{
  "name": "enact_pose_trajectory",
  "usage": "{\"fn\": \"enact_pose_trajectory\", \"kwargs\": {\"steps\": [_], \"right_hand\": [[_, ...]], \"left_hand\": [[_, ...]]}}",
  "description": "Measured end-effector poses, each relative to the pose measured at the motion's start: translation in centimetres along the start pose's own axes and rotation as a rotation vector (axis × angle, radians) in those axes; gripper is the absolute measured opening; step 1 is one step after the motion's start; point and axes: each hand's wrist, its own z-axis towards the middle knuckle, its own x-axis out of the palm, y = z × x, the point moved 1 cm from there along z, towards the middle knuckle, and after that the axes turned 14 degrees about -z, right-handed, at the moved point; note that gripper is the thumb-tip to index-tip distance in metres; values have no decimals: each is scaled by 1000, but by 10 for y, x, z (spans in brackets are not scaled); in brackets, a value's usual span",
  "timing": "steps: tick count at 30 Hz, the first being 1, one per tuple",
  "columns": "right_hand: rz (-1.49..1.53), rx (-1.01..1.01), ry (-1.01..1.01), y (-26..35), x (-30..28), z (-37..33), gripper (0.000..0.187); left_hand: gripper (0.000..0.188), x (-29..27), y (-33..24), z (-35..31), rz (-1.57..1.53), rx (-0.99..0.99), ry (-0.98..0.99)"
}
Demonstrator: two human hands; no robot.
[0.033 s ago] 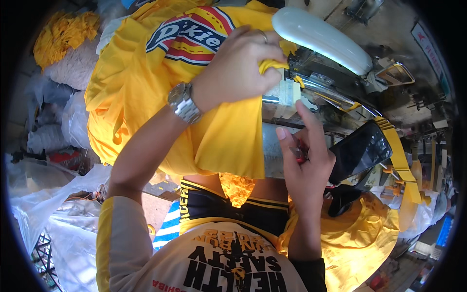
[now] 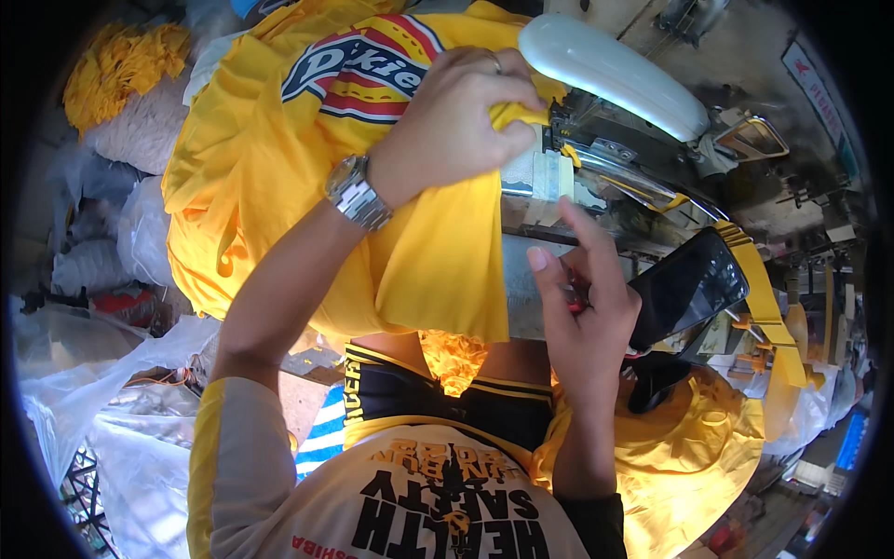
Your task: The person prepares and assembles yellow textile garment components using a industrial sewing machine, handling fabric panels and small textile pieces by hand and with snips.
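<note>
My left hand (image 2: 470, 116) is closed on a folded edge of a yellow printed T-shirt (image 2: 251, 177), pinching it between thumb and fingers. That edge lies just left of the needle and presser foot area (image 2: 559, 116) of a sewing machine (image 2: 615, 79) with a rounded pale cover. The rest of the shirt drapes below my wrist and spreads to the left. My right hand (image 2: 596, 298) is nearer to me, with thumb and forefinger apart. Its other fingers curl around a small red-handled tool (image 2: 576, 291), mostly hidden in the palm.
A dark smartphone (image 2: 694, 284) stands tilted right of my right hand. Beyond it hangs a yellow fabric strip (image 2: 768, 312). More yellow fabric (image 2: 689, 456) lies at the lower right. Clear plastic bags (image 2: 140, 447) and a yellow cloth bundle (image 2: 121, 70) are on the left.
My left hand has shifted very slightly, and the shirt edge with it. The right forefinger has tipped a little to the left.
</note>
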Motion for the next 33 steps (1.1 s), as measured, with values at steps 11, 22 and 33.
{"fn": "enact_pose_trajectory", "kwargs": {"steps": [11,22,33], "right_hand": [[-66,-263,118,5,-16,5,29],[-828,-469,-246,24,9,74,18],[-301,-207,-188,7,-19,4,20]], "left_hand": [[25,-9,-10,-51,-118,-282,-390],[14,11,-132,-105,-187,-278,-224],[17,-157,-116,-221,-317,-456,-579]]}}
